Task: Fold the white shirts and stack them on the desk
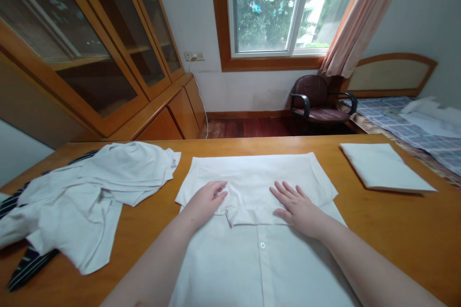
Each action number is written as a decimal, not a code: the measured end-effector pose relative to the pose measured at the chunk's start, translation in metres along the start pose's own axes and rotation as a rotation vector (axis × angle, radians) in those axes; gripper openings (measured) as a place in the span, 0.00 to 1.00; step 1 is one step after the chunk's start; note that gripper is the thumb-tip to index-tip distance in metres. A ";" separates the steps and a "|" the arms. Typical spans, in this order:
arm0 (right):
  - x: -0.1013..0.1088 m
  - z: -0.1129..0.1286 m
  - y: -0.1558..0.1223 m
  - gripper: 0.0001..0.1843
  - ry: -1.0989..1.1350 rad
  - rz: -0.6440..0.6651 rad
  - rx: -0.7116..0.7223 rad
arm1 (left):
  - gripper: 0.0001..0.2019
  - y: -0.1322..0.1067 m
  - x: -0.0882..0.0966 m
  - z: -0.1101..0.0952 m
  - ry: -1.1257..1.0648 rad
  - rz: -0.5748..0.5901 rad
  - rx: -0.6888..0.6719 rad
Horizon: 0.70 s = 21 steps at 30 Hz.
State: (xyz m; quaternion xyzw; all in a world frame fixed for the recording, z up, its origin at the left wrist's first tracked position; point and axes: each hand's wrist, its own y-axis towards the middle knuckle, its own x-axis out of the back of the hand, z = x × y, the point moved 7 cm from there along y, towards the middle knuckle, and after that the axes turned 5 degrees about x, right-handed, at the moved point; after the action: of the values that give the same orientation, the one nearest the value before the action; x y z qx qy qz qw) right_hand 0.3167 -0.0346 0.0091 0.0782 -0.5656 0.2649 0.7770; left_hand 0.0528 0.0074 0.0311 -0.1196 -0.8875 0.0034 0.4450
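A white button-up shirt point(230, 259) lies spread on the table in front of me, its button placket running down the middle. Its far part is folded over toward me into a wide band point(252, 172), with a crumpled edge near the centre. On the left of this band rests my left hand point(209, 199), fingers slightly bent and thumb apart, close to some wrinkles. My right hand point(297, 206) lies flat on the band's right side with fingers spread. Neither hand visibly grips the cloth.
A heap of white clothes point(90, 192) with a dark striped garment point(32, 264) under it lies on the wooden table point(392, 244) at left. A folded white piece of cloth point(385, 165) sits at right. Beyond are a cabinet point(144, 105), a chair point(317, 100) and a bed point(389, 110).
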 end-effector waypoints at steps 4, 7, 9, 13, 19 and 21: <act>0.008 -0.017 0.001 0.33 -0.071 -0.119 -0.124 | 0.20 0.003 0.047 0.036 0.428 -0.316 0.323; 0.015 -0.027 0.001 0.31 -0.127 -0.193 -0.230 | 0.22 0.000 0.065 0.066 0.546 -0.270 0.522; 0.018 -0.029 0.001 0.31 -0.144 -0.198 -0.255 | 0.20 0.001 0.067 0.080 0.504 -0.169 0.577; 0.018 -0.029 0.001 0.32 -0.166 -0.173 -0.271 | 0.15 0.008 0.072 0.094 0.341 -0.163 0.598; 0.017 -0.028 0.001 0.31 -0.181 -0.179 -0.262 | 0.14 0.022 0.070 0.115 -0.166 -0.367 0.558; 0.016 -0.029 0.001 0.31 -0.179 -0.183 -0.255 | 0.16 0.024 0.066 0.120 -0.366 -0.412 0.537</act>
State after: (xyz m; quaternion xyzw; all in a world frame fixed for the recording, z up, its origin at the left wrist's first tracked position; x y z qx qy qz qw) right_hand 0.3441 -0.0167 0.0139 0.0535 -0.6521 0.1115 0.7480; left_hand -0.0754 0.0566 0.0081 0.1845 -0.9253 0.1676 0.2859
